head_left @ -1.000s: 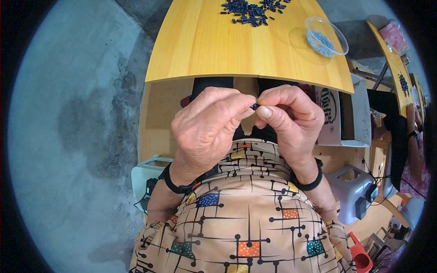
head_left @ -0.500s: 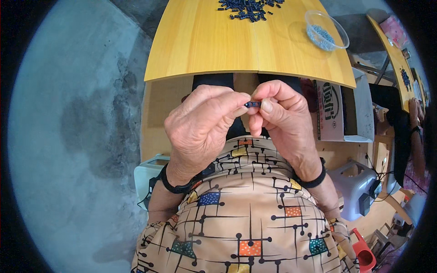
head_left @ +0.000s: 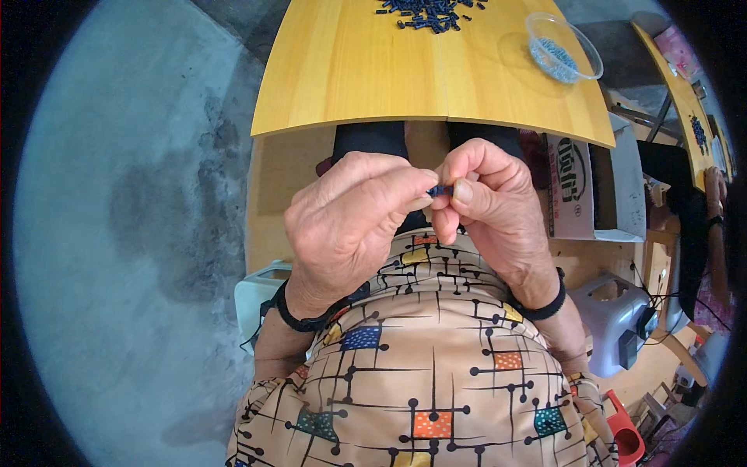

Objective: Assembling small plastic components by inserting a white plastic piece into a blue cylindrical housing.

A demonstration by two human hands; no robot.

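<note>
In front of my belly, below the table's near edge, a small dark blue cylindrical part (head_left: 441, 190) is pinched between my two hands. My left hand (head_left: 346, 206) is closed, its thumb and forefinger on the part's left end. My right hand (head_left: 494, 206) grips the other end between thumb and forefinger, its remaining fingers curled below. Fingertips cover most of the part, so its full shape and anything smaller at the left fingertips are hidden.
On the yellow wooden table (head_left: 350, 86) lies a heap of dark blue parts (head_left: 436, 12). A clear round tub (head_left: 556, 62) holds many small silvery pieces. An open carton (head_left: 595, 187) and a grey plastic stool (head_left: 611, 319) stand at right; another person's arm (head_left: 716, 202) rests by another table.
Both hands have shifted slightly right and down. The left fingertips have moved closer to the right ones, so less of the dark blue part shows between them.
</note>
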